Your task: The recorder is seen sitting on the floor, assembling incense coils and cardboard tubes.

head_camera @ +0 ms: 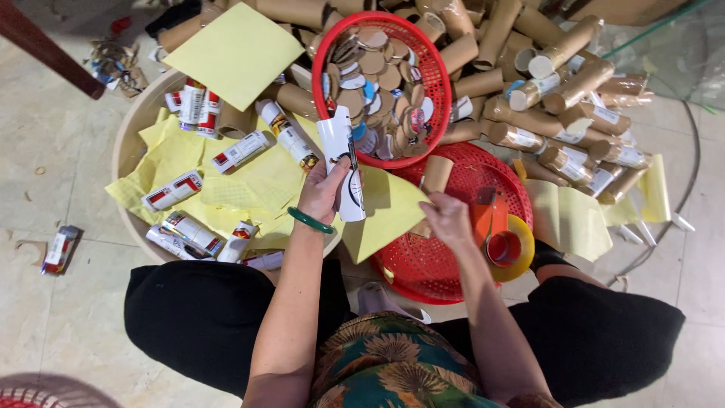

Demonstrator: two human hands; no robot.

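Round tray: the wide beige tray [124, 155] at left holds finished white-and-red labelled tubes [172, 190] on loose yellow sheets, within reach of the left hand.
Left hand: the left hand [325, 189], wearing a green bangle, is closed round a white wrapped cardboard tube [343, 170], held upright above the knees.
Yellow sheet: a yellow paper sheet [385, 211] lies just under the tube.
Right hand: the right hand [447, 219] pinches the sheet's right edge.
Red baskets: the upper red plastic basket [438, 72] keeps brown card discs [377, 75]; the lower one [423, 264] holds a yellow tape roll [510, 245].
Pile: bare brown cardboard tubes [521, 68] lie heaped beyond.
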